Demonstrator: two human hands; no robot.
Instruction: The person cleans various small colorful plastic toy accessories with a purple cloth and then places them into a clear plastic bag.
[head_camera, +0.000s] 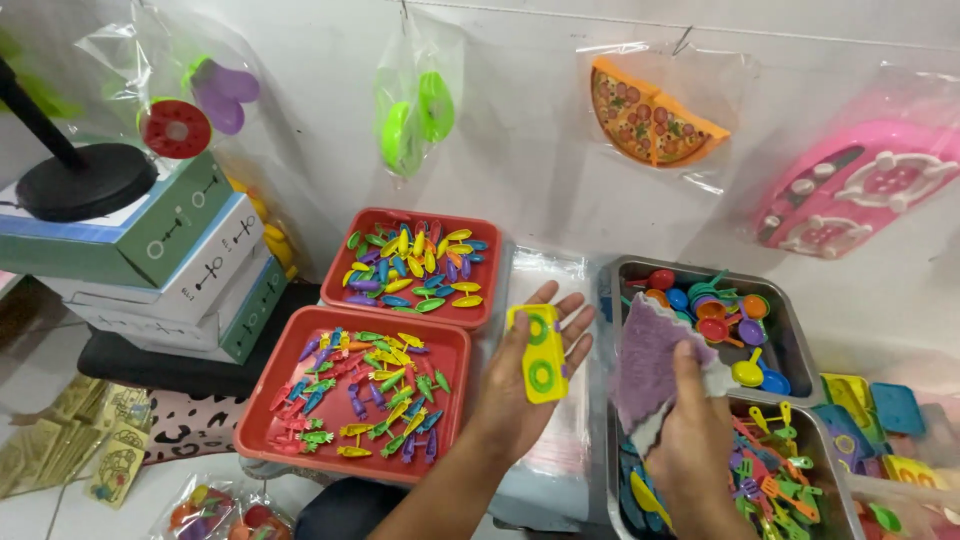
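Head-worn view, steeply down, close.

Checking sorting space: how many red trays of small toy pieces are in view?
2: the far red tray against the wall, the near red tray in front of it, both beside the left hand.
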